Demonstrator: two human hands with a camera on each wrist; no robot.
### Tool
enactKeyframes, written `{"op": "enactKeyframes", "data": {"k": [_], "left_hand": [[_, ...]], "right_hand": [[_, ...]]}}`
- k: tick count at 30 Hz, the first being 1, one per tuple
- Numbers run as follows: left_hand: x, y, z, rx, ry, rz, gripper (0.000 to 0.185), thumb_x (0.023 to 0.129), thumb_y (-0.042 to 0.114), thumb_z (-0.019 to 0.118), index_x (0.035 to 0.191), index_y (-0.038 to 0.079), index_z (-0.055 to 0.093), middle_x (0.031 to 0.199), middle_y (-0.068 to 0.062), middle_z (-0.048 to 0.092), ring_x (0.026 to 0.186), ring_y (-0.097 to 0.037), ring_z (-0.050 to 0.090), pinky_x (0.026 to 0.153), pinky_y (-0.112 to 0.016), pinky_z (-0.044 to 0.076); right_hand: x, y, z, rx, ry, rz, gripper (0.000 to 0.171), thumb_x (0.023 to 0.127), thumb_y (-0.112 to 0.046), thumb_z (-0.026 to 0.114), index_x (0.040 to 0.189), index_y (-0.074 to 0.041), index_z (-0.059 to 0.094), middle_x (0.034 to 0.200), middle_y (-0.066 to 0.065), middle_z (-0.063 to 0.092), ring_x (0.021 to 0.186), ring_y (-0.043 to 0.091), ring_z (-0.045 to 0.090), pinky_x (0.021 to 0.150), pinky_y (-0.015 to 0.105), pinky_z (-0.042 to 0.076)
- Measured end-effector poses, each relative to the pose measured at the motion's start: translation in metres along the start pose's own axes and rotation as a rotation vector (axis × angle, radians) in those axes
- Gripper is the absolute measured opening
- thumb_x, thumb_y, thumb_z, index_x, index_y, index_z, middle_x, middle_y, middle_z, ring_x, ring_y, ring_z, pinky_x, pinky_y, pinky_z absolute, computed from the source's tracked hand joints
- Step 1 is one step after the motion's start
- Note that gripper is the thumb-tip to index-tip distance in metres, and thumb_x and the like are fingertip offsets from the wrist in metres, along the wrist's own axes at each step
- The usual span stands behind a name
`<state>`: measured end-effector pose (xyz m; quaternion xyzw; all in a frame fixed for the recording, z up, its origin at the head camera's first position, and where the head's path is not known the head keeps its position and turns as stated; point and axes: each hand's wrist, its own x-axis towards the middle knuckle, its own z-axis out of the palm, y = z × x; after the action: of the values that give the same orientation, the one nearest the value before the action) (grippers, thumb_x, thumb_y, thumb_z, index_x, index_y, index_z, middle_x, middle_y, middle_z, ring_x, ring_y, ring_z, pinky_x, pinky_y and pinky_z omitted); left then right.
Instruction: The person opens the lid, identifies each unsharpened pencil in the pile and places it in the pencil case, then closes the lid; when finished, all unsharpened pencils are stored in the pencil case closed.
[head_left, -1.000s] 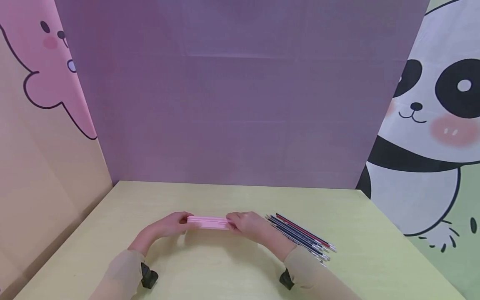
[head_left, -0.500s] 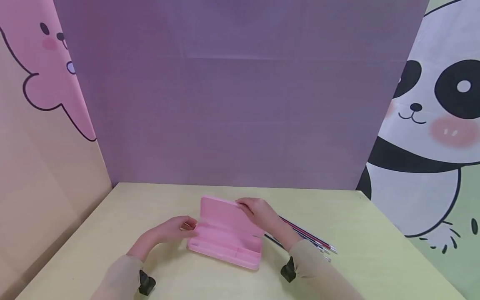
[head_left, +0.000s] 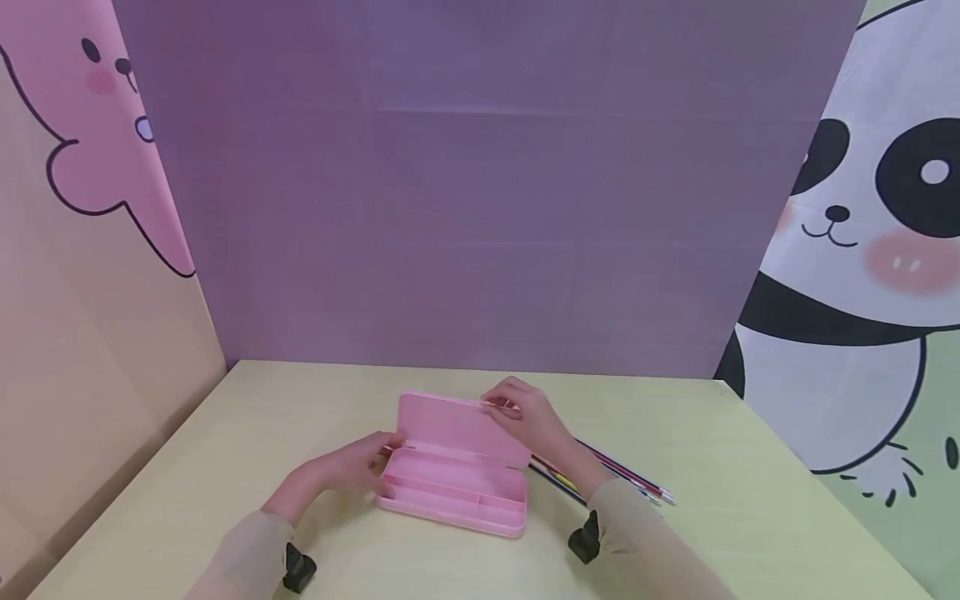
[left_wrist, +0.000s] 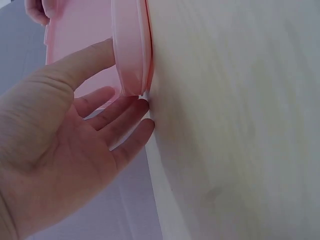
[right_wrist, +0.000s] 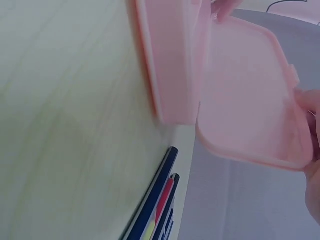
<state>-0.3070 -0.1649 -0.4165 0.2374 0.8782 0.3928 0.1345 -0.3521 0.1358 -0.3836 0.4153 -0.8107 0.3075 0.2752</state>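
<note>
A pink pencil case (head_left: 442, 475) lies on the table with its lid (head_left: 441, 422) swung up and back; no items show in its compartments. My left hand (head_left: 348, 467) holds the case's left end, thumb at the front corner and fingers toward the hinge. In the left wrist view, that hand (left_wrist: 65, 130) has its thumb against the case wall and fingertips by the lower corner. My right hand (head_left: 528, 414) pinches the lid's upper edge near its right end. The right wrist view shows part of this hand (right_wrist: 312, 130) at the lid's rim.
Several pencils (head_left: 630, 477), dark blue, red and one yellow, lie in a bundle right of the case, partly under the right forearm. The pale wooden table (head_left: 315, 400) meets a purple backdrop (head_left: 480, 250). A panda-printed panel (head_left: 832, 400) stands at the right.
The pencil case, held up in both hands a second ago, came down onto the table with its lid open. The right hand then raised the lid slightly further back. The left hand stayed at the left end.
</note>
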Motion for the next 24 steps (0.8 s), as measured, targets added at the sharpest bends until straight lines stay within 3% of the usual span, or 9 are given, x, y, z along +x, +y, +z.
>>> {"op": "enactKeyframes", "data": {"k": [6, 11, 14, 18, 24], "left_hand": [[0.0, 0.003, 0.002, 0.029, 0.0, -0.022, 0.083, 0.078, 0.009, 0.075, 0.145, 0.0, 0.027, 0.138, -0.017, 0.042, 0.126, -0.035, 0.042, 0.108, -0.052, 0.033], [0.0, 0.003, 0.001, 0.031, -0.011, -0.002, 0.09, 0.077, 0.008, 0.076, 0.147, -0.002, 0.02, 0.133, -0.016, 0.043, 0.124, -0.032, 0.042, 0.109, -0.051, 0.033], [0.001, 0.002, 0.002, 0.031, -0.019, -0.018, 0.096, 0.076, 0.012, 0.078, 0.149, 0.001, 0.016, 0.128, -0.013, 0.043, 0.122, -0.03, 0.041, 0.108, -0.051, 0.033], [0.002, 0.002, 0.005, 0.052, -0.023, -0.048, 0.1, 0.075, 0.016, 0.079, 0.15, 0.003, 0.014, 0.121, -0.009, 0.041, 0.121, -0.027, 0.04, 0.108, -0.05, 0.033], [0.002, 0.006, 0.007, 0.115, -0.011, -0.048, 0.101, 0.074, 0.018, 0.08, 0.149, -0.001, 0.015, 0.121, -0.008, 0.041, 0.12, -0.025, 0.04, 0.107, -0.048, 0.033]], "right_hand": [[-0.01, -0.002, -0.01, -0.049, 0.078, -0.07, 0.017, 0.074, 0.004, 0.074, 0.088, -0.006, 0.07, 0.09, 0.006, 0.06, 0.083, 0.016, 0.057, 0.069, 0.019, 0.056], [-0.02, -0.006, -0.019, -0.058, 0.11, -0.079, 0.018, 0.074, 0.002, 0.075, 0.09, -0.005, 0.071, 0.09, 0.004, 0.061, 0.079, 0.015, 0.056, 0.065, 0.024, 0.051], [-0.027, -0.006, -0.023, -0.016, 0.046, -0.027, 0.018, 0.077, -0.002, 0.074, 0.094, -0.004, 0.07, 0.092, 0.004, 0.064, 0.079, 0.016, 0.059, 0.063, 0.029, 0.053], [-0.041, -0.002, -0.025, -0.007, -0.049, 0.02, 0.023, 0.078, -0.007, 0.074, 0.1, -0.002, 0.068, 0.099, 0.005, 0.066, 0.089, 0.021, 0.063, 0.072, 0.036, 0.057], [-0.055, 0.002, -0.028, -0.053, -0.169, 0.015, 0.03, 0.077, -0.01, 0.075, 0.103, 0.001, 0.067, 0.103, 0.007, 0.067, 0.097, 0.022, 0.063, 0.084, 0.031, 0.055]]}}
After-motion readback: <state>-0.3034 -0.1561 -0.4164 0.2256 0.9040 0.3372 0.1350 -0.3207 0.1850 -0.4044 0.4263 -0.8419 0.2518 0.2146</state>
